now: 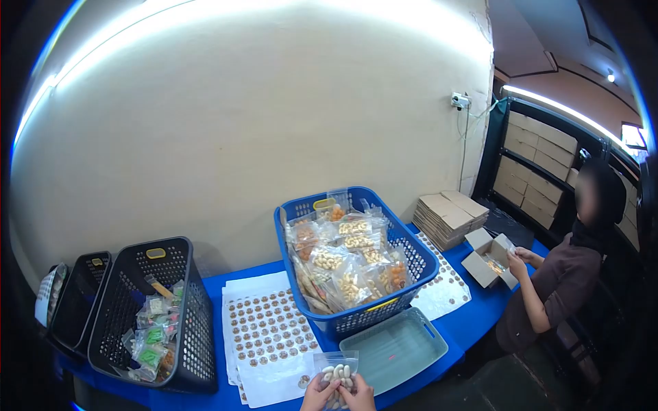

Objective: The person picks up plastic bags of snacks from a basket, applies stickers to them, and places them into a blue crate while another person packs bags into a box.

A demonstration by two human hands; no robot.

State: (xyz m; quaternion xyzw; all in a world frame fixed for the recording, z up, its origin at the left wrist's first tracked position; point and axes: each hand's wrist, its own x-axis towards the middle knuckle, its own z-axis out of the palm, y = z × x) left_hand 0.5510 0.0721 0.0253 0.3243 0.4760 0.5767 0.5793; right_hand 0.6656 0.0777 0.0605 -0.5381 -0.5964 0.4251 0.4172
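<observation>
At the bottom centre, a clear plastic bag (336, 373) of whitish, oval pieces is held upright between both hands. My left hand (319, 394) grips its lower left side, and my right hand (358, 395) pinches its lower right side. Just beyond the bag, to the right, lies a shallow grey-green tray (394, 349). To the left, sheets of round stickers (271, 329) lie on the blue table cover. Behind the tray stands a blue basket (353, 325) heaped with clear bags of cream-coloured and orange snacks (353, 257).
Dark baskets (202, 308) stand at the left, one holding small filled bags (154, 335). Folded cardboard (452, 209) is stacked at the back right. A co-worker (555, 281) stands at the right beside an open carton (483, 264). The wall rises behind the table.
</observation>
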